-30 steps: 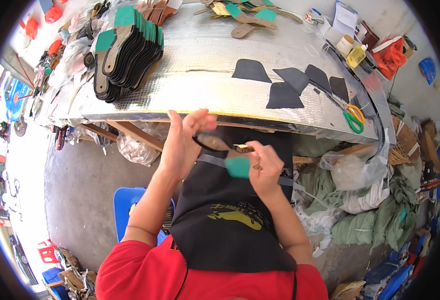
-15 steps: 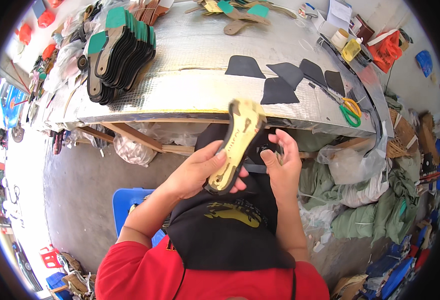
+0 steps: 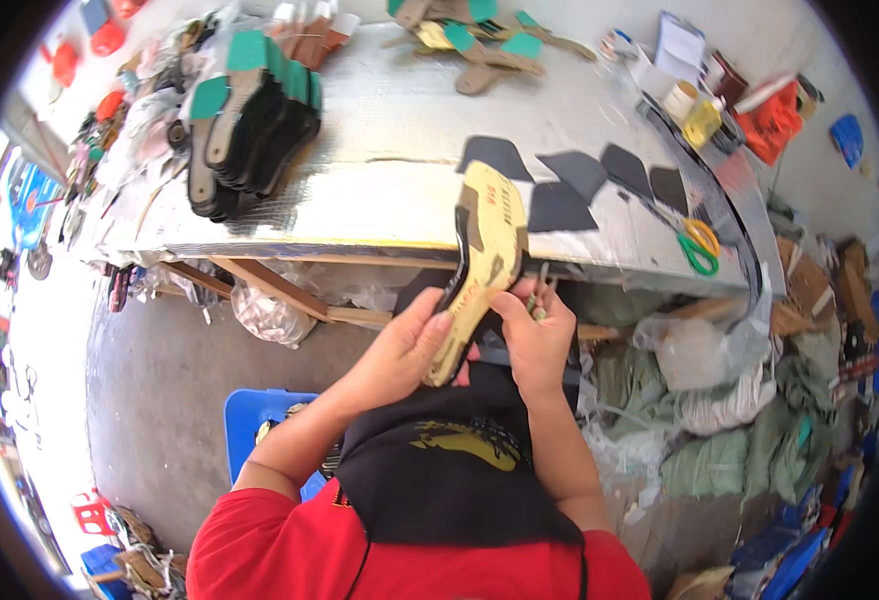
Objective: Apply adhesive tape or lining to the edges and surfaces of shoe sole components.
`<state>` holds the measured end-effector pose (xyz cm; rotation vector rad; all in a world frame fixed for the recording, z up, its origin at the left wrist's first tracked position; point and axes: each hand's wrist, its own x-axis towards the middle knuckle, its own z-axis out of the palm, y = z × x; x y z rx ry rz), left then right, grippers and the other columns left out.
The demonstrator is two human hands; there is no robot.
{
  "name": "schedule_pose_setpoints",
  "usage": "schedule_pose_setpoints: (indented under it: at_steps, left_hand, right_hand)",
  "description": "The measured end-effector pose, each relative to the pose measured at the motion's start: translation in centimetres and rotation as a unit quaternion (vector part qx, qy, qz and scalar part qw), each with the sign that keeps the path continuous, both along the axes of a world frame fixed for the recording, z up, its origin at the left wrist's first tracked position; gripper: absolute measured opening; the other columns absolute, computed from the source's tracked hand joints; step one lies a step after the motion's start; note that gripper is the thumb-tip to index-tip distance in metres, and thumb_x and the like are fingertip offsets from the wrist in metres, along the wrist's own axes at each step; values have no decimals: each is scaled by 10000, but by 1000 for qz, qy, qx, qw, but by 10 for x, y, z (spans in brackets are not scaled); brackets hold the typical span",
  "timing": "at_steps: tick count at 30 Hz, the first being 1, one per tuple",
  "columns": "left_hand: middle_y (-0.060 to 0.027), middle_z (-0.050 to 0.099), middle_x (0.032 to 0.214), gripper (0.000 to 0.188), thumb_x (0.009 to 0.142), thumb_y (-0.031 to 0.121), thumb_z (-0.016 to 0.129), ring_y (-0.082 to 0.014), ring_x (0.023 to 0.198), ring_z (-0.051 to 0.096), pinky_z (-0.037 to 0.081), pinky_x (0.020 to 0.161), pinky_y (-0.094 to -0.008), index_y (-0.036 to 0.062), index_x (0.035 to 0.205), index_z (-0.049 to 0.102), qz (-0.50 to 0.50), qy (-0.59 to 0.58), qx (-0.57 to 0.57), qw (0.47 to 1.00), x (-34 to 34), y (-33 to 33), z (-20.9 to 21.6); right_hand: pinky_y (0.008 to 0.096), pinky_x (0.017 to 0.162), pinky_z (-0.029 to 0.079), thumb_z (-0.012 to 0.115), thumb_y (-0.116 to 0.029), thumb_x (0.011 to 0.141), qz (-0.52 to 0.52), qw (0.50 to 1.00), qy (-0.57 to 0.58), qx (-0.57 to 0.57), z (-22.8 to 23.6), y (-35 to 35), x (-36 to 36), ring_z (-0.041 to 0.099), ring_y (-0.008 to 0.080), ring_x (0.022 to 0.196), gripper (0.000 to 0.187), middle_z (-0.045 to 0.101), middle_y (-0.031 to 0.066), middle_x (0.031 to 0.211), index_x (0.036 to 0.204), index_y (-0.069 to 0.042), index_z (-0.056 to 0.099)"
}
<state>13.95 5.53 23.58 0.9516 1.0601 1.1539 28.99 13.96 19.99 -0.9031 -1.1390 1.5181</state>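
My left hand (image 3: 406, 338) grips a pale yellow shoe insole (image 3: 492, 215) near its narrow lower end. The thumb lies along its side and the fingertips show beneath. A dark rim edges the insole, and its far end reaches over the table's near edge. My right hand (image 3: 538, 328) is closed beside the insole's right edge, its thumb at that edge. Something small and thin pokes out from the right fingers; its kind is too blurred to tell. Several dark grey cut pieces (image 3: 562, 206) lie on the table beyond.
A stack of black insoles with green ends (image 3: 260, 130) stands on the left of the silvery table (image 3: 380, 180). More insoles (image 3: 490, 55) lie at the back. Scissors (image 3: 698, 245) with green and yellow handles rest at right. A blue bin (image 3: 250, 420) stands below, left.
The insole has turned more upright and its far end has risen toward the table. My right hand has moved left to the insole's edge, and its fingers have closed.
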Motion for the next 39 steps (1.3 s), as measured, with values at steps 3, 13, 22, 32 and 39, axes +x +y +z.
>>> schedule_pose_setpoints:
  at_steps: [3, 13, 22, 32, 39]
  left_hand:
    - [-89, 625, 947, 330, 1063, 268, 332, -129, 739, 638, 507, 670, -248, 57, 1311, 384, -9, -48, -17, 999, -13, -8, -1]
    - [-155, 613, 899, 342, 963, 168, 532, -215, 791, 600, 490, 746, -319, 67, 1287, 570, 527, 361, 102, 762, -168, -3, 39]
    - [-198, 578, 1170, 405, 901, 454, 558, -374, 1156, 513, 381, 965, -499, 254, 1247, 622, 571, 648, -85, 497, -341, 43, 35]
    - [-184, 644, 1077, 429, 884, 336, 624, -380, 1048, 569, 420, 946, -433, 30, 1184, 619, 589, 717, 142, 346, -321, 46, 29]
    - [-183, 605, 1059, 259, 844, 107, 658, -356, 1038, 537, 413, 930, -420, 31, 1087, 611, 357, 601, 291, 653, -189, 125, 17]
  right_hand:
    - [184, 394, 275, 619, -170, 938, 52, 995, 55, -71, 1, 8, -7, 392, 40, 432, 176, 562, 1, 666, 847, -20, 611]
    - [198, 389, 250, 567, -284, 976, 144, 986, -67, -57, -41, 26, 3, 381, 39, 411, 359, 598, 59, 620, 772, 3, 641]
    - [289, 598, 469, 601, -239, 918, 211, 923, -317, 55, -84, -10, -20, 612, 129, 606, 275, 652, 55, 641, 829, 10, 676]
    - [425, 593, 513, 659, -130, 827, 148, 845, -385, 340, -113, -25, -48, 634, 334, 680, 86, 627, 83, 889, 899, -90, 634]
    - [352, 506, 543, 618, -156, 801, 165, 670, -613, 385, -133, -26, -100, 672, 246, 637, 288, 569, 80, 953, 1061, -38, 581]
